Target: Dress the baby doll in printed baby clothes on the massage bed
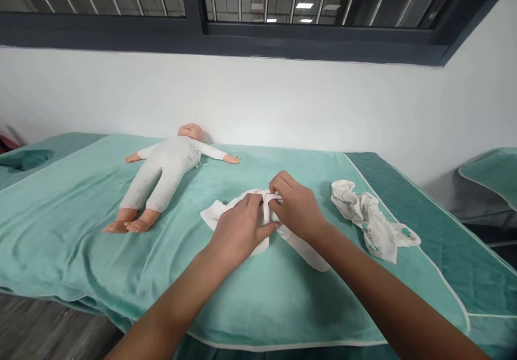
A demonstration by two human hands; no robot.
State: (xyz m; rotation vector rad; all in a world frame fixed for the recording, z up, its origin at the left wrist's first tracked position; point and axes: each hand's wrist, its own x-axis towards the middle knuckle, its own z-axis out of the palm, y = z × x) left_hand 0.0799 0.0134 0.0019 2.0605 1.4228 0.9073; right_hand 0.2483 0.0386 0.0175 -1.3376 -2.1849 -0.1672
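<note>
A small white baby garment (305, 251) lies bunched on the green blanket, with one narrow length, like a sleeve or leg, stretching toward the lower right. My left hand (241, 226) is closed on its left-middle part, thumb and fingers around the cloth. Across from it, my right hand (297, 204) pinches the upper edge between thumb and fingers. The two hands nearly touch, and they hide much of the garment's middle. To the left, a baby doll (173, 158) in a white long-sleeved suit lies on its back, arms spread and feet bare.
A crumpled white garment with green print (374, 223) lies to the right. The green blanket (323, 306) covers a bed set against a white wall (283, 101). Above runs a dark-framed barred window (315, 37). More green bedding (490, 174) shows at the far right.
</note>
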